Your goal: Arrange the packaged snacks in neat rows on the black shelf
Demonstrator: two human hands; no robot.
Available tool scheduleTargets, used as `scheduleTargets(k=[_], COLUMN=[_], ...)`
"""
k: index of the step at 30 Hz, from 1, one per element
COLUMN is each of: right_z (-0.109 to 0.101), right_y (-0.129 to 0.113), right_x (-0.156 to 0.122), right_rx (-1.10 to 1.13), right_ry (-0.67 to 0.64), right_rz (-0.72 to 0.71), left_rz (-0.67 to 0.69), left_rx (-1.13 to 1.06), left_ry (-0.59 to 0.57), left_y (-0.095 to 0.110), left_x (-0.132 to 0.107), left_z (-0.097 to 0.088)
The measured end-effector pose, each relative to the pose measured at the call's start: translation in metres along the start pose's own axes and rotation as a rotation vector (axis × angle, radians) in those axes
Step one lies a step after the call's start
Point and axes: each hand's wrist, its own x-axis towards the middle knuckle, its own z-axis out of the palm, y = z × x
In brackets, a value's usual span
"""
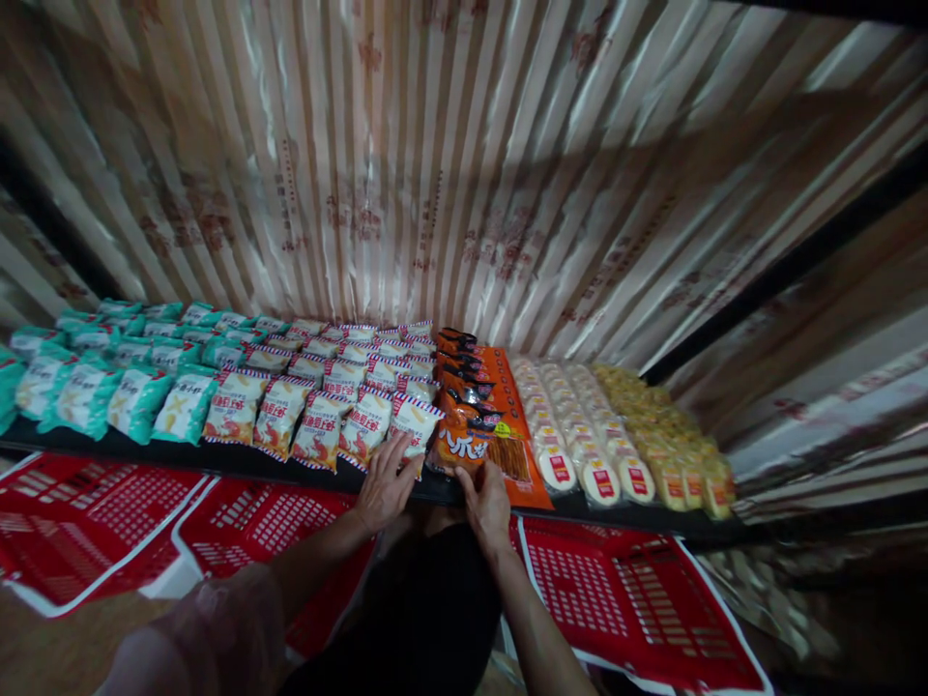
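Observation:
My left hand [384,483] lies flat with fingers spread on the front white-and-red snack bag [413,425] at the shelf's front edge. My right hand [484,501] pinches the lower edge of the front orange snack bag [464,440], which leads a row of orange-and-black bags [456,372] running back toward the wall. A flat orange packet [516,440] lies just right of that row.
The dark shelf [217,456] carries rows of teal bags [130,391], white-and-red bags [290,411], round white packs [580,435] and yellow packs [671,435]. Red plastic baskets [623,599] sit below the shelf. A striped curtain [435,164] hangs behind.

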Motion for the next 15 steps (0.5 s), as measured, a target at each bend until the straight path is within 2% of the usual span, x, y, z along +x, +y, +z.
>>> scheduleTargets(k=[6, 15], right_z=[0.007, 0.012], right_y=[0.015, 0.013], right_x=[0.000, 0.002], right_rx=[0.039, -0.018], right_ry=[-0.003, -0.048], right_rz=[0.013, 0.050], left_rz=[0.000, 0.002], left_rx=[0.029, 0.048], left_ry=[0.034, 0.019], left_y=[0.003, 0.002], left_x=[0.003, 0.002], left_z=[0.000, 0.003])
